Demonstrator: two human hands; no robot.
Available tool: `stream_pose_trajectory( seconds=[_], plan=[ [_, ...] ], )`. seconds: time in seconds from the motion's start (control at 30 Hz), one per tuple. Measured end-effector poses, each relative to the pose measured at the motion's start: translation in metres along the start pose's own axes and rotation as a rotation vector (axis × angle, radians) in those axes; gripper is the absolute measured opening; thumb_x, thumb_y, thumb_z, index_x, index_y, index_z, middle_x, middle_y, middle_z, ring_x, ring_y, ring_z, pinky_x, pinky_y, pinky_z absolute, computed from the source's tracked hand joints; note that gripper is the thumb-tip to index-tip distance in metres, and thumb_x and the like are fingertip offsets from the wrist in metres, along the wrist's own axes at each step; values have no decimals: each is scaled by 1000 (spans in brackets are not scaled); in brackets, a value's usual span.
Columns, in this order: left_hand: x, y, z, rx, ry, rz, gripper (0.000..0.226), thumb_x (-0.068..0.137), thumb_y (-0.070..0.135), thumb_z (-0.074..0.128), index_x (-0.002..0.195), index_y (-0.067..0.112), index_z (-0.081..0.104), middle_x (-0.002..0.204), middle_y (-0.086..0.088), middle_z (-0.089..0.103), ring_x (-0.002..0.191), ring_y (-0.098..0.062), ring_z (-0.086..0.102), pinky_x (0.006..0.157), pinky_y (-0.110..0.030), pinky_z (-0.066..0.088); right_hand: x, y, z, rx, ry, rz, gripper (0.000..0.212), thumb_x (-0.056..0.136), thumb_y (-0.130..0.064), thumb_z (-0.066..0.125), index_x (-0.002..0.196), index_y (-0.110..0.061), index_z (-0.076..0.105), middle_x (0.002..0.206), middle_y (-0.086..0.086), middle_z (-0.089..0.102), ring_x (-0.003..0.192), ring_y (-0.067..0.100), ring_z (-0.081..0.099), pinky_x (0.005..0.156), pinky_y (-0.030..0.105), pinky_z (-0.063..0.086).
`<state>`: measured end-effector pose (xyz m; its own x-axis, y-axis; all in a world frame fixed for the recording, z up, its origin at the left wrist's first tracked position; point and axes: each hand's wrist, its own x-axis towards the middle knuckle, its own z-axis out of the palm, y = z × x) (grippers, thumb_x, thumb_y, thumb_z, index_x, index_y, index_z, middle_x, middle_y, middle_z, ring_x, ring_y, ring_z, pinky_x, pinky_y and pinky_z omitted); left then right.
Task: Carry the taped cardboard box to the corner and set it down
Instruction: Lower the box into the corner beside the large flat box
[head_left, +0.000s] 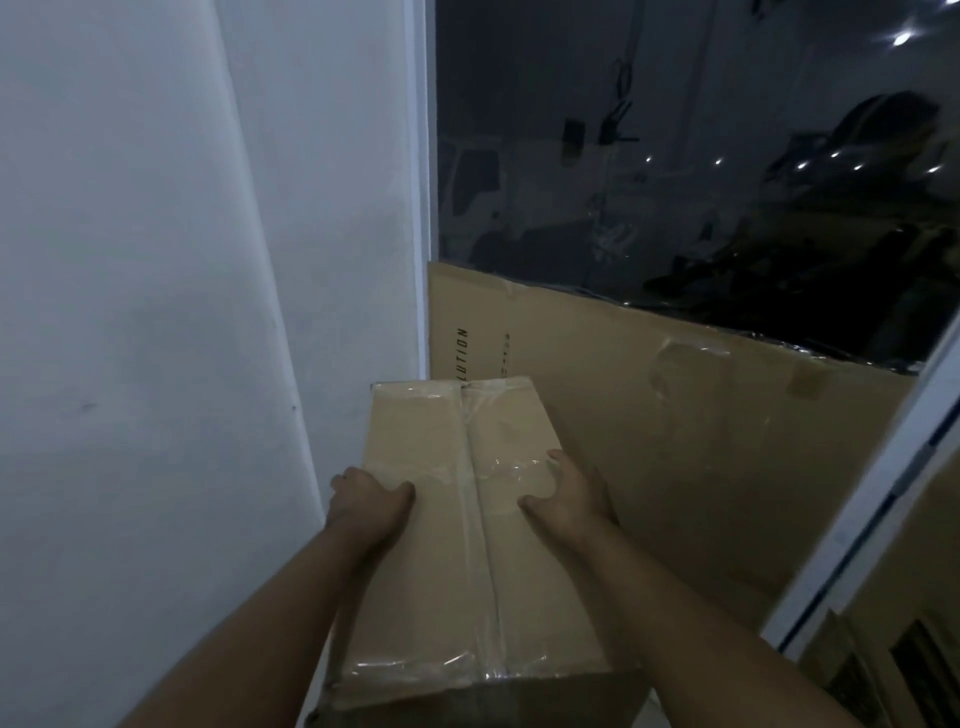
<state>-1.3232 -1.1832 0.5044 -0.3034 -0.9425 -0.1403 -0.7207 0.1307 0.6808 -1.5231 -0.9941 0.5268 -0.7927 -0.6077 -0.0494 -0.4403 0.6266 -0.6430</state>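
Note:
The taped cardboard box (457, 561) fills the lower middle of the head view, its top seam sealed with clear tape. My left hand (366, 501) grips its left edge, thumb on top. My right hand (569, 496) grips its right side, thumb and palm resting on the taped top. The box's far end points into the corner where the white wall meets the window frame. Whether the box rests on the floor is hidden.
A white wall (156, 312) stands on the left. A large flat cardboard sheet (675, 441) leans against the dark window (675, 156) just behind the box. A white frame (872, 493) slants at the right, with more cardboard (857, 670) beyond it.

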Motion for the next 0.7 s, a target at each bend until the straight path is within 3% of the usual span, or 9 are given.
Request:
stream_pose_trajectory(
  seconds=[0.6, 0.7],
  plan=[
    [211, 44, 27, 50, -54, -38, 93, 88, 59, 67, 148, -10, 48, 148, -28, 54, 131, -46, 61, 108, -52, 56, 195, -37, 44, 135, -67, 14, 95, 67, -43, 75, 158, -35, 49, 161, 4, 52, 150, 24, 49, 122, 34, 44],
    [240, 44, 26, 37, -44, -44, 90, 84, 61, 68, 138, -12, 58, 139, -29, 63, 123, -46, 66, 103, -51, 59, 217, -48, 60, 123, -54, 33, 94, 67, -43, 75, 157, -38, 50, 160, 6, 52, 152, 26, 47, 124, 33, 42]
  ],
)
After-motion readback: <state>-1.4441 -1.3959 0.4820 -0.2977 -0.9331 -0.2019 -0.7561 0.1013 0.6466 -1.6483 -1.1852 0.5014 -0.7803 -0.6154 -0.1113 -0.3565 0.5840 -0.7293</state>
